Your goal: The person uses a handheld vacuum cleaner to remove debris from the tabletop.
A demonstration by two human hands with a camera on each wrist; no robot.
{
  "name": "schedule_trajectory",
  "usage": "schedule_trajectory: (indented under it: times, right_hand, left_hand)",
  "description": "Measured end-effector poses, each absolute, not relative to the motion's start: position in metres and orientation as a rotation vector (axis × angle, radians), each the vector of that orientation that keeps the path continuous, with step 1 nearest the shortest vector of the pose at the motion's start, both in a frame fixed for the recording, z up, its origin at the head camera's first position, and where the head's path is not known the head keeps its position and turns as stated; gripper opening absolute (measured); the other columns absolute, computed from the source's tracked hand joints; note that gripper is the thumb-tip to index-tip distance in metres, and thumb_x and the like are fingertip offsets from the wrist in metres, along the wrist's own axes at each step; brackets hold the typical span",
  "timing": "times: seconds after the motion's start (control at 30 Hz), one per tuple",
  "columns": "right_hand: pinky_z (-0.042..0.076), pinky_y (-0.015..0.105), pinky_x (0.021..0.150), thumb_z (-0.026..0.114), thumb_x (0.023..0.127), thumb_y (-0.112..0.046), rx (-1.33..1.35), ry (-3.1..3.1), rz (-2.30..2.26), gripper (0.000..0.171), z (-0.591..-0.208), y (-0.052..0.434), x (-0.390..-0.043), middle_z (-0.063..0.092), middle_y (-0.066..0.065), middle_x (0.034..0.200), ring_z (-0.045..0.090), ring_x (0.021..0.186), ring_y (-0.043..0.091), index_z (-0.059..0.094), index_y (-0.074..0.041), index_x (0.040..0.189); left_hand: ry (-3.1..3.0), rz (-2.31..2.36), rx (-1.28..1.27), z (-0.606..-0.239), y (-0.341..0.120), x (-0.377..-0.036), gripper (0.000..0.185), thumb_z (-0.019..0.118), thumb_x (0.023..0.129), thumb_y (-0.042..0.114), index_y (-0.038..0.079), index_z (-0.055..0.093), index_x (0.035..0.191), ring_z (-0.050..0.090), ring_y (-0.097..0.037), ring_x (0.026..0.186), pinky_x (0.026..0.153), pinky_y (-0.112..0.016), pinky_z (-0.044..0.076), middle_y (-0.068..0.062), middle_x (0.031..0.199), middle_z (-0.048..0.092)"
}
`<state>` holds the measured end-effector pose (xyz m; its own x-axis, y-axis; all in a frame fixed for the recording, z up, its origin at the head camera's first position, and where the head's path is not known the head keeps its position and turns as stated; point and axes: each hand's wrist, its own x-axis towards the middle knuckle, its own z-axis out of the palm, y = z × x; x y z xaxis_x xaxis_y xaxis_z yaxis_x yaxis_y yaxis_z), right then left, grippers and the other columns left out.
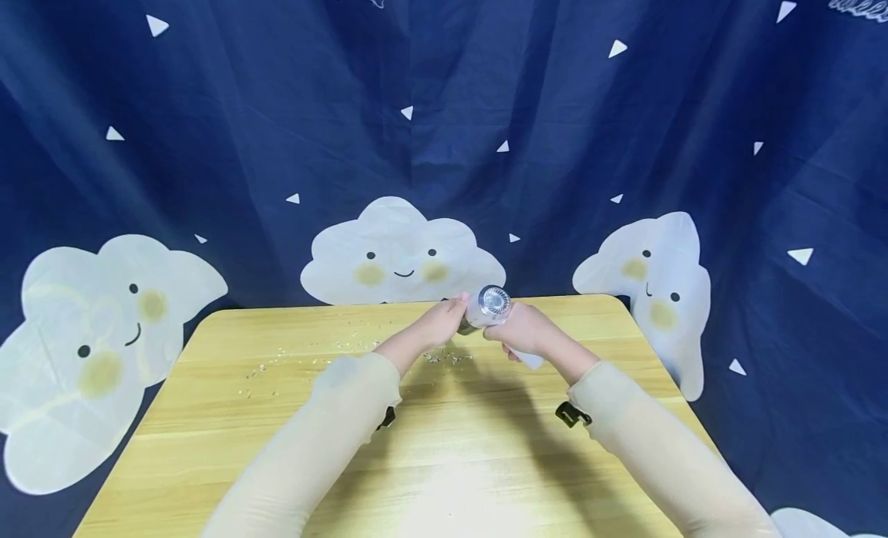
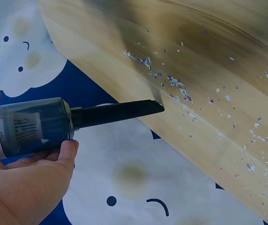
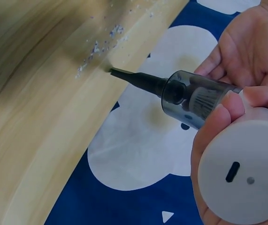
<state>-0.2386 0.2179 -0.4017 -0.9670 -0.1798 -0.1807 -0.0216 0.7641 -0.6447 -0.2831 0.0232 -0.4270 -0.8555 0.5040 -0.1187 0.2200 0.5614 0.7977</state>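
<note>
A handheld vacuum cleaner (image 1: 494, 303) with a white body, a smoky clear dust cup (image 2: 35, 126) and a dark narrow nozzle (image 2: 119, 112) is held out over the far side of the table. My right hand (image 1: 529, 330) grips its white body, fingers wrapped round it near the flat round end (image 3: 241, 173). The left hand (image 1: 438, 324) supports the dust cup from the side, palm turned up and fingers fairly straight in the right wrist view. Small white and purple paper bits (image 2: 176, 84) lie scattered on the wood near the slanted nozzle tip.
The light wooden table (image 1: 229, 445) ends just beyond the hands, at a dark blue curtain (image 1: 444, 75) with smiling clouds. More bits (image 1: 264, 372) are spread thinly to the left. A black strap piece (image 1: 573, 415) shows below the right sleeve.
</note>
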Motion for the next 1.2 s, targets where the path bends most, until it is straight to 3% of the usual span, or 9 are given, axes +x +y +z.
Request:
schedule_trajectory:
  times: [0.63,1.2]
  right_hand:
    - [0.051,0.032,0.046,0.067,0.084,-0.027,-0.174,2.738,-0.915,0.02,-0.393,0.236,-0.227,0.06,0.005,0.054,0.06,0.045,0.019,0.063,-0.009,0.075]
    - [0.051,0.032,0.047,0.068,0.084,-0.026,-0.043,2.684,-0.953,0.02,-0.393,0.254,-0.211,0.06,0.007,0.056,0.059,0.046,0.02,0.065,-0.006,0.081]
  left_hand:
    - [2.475,1.168,0.713,-0.43,0.039,-0.274,0.067,0.01,0.108,0.05,0.012,0.046,0.15,0.046,-0.034,0.136,0.115,-0.051,0.034,-0.014,0.147,0.051]
    - [2.421,1.198,0.913,-0.44,0.052,-0.269,0.062,0.014,0.11,0.044,0.009,0.052,0.144,0.05,-0.028,0.133,0.114,-0.043,0.036,-0.013,0.144,0.054]
